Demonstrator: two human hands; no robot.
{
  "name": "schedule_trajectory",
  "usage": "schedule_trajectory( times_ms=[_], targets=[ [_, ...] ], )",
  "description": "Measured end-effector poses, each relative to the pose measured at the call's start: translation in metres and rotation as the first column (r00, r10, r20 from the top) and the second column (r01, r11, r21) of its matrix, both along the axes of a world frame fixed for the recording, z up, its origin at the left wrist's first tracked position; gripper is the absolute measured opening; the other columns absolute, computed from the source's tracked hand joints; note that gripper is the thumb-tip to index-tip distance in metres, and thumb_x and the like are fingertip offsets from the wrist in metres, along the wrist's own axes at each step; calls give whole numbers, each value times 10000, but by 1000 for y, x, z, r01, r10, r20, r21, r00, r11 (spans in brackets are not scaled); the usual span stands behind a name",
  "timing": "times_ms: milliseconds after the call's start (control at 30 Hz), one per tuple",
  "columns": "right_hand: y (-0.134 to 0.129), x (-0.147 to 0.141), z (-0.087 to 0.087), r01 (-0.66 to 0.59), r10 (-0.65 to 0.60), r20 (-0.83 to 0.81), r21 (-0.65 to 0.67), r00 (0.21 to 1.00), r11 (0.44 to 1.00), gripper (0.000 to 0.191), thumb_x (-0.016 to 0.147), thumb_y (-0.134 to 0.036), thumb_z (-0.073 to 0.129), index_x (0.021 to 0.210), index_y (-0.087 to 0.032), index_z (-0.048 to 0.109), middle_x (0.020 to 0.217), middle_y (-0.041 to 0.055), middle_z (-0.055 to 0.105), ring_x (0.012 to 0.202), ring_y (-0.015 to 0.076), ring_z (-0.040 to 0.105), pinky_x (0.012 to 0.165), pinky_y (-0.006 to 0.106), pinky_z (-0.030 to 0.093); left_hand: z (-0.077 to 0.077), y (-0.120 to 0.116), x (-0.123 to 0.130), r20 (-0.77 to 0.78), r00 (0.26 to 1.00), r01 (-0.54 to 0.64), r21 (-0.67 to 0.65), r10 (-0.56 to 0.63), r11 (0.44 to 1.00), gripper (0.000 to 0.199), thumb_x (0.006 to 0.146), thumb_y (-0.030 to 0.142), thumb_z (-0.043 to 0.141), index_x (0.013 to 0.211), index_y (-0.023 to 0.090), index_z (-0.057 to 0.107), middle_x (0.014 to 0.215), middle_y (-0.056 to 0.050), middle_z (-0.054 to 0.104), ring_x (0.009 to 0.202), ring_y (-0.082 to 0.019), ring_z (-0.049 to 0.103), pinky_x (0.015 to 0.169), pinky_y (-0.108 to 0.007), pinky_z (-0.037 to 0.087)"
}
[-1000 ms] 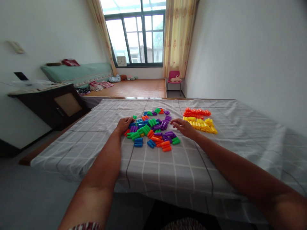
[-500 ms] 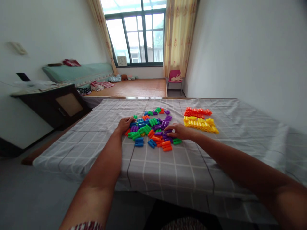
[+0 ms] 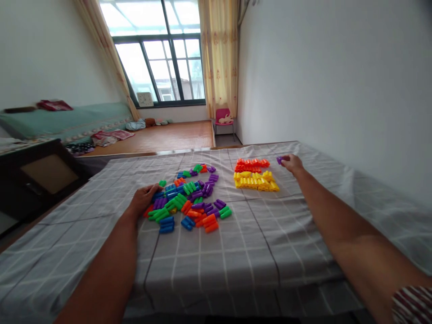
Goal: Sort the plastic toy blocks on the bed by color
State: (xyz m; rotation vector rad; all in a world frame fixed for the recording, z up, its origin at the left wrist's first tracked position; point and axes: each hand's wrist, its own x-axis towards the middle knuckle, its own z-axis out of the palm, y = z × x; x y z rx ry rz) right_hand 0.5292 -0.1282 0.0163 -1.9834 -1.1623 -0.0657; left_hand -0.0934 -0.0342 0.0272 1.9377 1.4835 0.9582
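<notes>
Grey cloth (image 3: 236, 256) bears yellow rows (image 3: 253, 182), orange rows (image 3: 251, 164) behind; leftward, ungrouped pile (image 3: 178, 201); right hand (image 3: 293, 163) pinches purple piece (image 3: 279, 160); left hand (image 3: 142, 200) touches pile, finger gap unclear.

On the table (image 3: 236, 252), the pile of loose pieces (image 3: 185, 198) lies left of the front stack (image 3: 255, 182), which sits just before the back stack (image 3: 251, 164); a single piece (image 3: 280, 160) is in the right hand (image 3: 292, 164), right of both stacks. Behind the table stands the bed (image 3: 175, 135), with the chair (image 3: 222, 113) at its right.
</notes>
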Motion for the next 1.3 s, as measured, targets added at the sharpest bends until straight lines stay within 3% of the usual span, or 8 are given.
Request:
schedule_trajectory(
  times_ms=[133,667,833,1000,1067,1133,1200,1300],
  targets=[
    [-17,36,-32,190,-182,67,-137,981,972,228,756,-337,601,868,-157,685,881,100,725,847,233,666,796,355,508,-1,2,-2,-29,999,-32,2,32,999,547,676,684,535,783,199,764,854,-30,759,875,-262,661,791,-309,512],
    [-21,41,-46,25,1,145,-178,989,984,337,732,-323,635,1028,-167,679,1002,92,722,877,217,664,815,325,499,-3,5,-5,-47,999,-26,5,27,1000,514,715,638,539,811,188,766,860,-37,753,858,-243,666,776,-295,520],
    [-19,29,-23,106,-97,273,-20,957,994,370,805,-310,555,1098,-109,661,941,150,693,866,263,634,858,403,481,-7,5,-4,-21,1000,5,36,-4,999,536,735,637,524,804,162,761,828,-50,746,823,-223,663,765,-291,506],
    [-18,-59,34,-171,108,332,169,937,971,330,877,-298,474,1120,-159,649,1017,130,681,847,237,631,865,408,488,-11,6,-2,11,1000,12,39,-13,999,540,750,619,509,805,144,759,822,-58,743,802,-225,657,738,-292,501],
    [-20,-120,50,-422,369,321,116,872,899,308,906,-306,449,1097,-190,662,1036,104,688,846,222,638,821,385,513,-12,5,-1,12,999,30,46,-30,999,538,756,617,505,792,144,759,807,-57,741,800,-224,653,737,-291,497],
    [-22,-182,54,-735,697,380,-63,608,676,264,888,-284,510,1082,-224,678,1081,74,691,990,231,621,904,388,490,-11,4,0,14,999,43,47,-44,998,539,750,624,512,785,147,761,783,-55,738,787,-223,648,725,-289,495],
    [-20,-231,51,-870,855,397,-220,333,441,278,883,-231,528,1120,-247,671,1175,52,669,1110,230,577,981,399,449,-10,2,0,19,999,49,51,-50,998,546,746,635,516,795,150,764,754,-49,734,769,-220,642,710,-286,493],
    [-5,-272,39,-889,893,390,-292,226,352,356,881,-126,486,1174,-246,648,1267,50,626,1158,215,557,1009,402,423,-9,0,1,16,998,57,53,-58,997,560,754,640,504,809,149,767,707,-41,725,751,-216,636,704,-282,490]
  ],
)
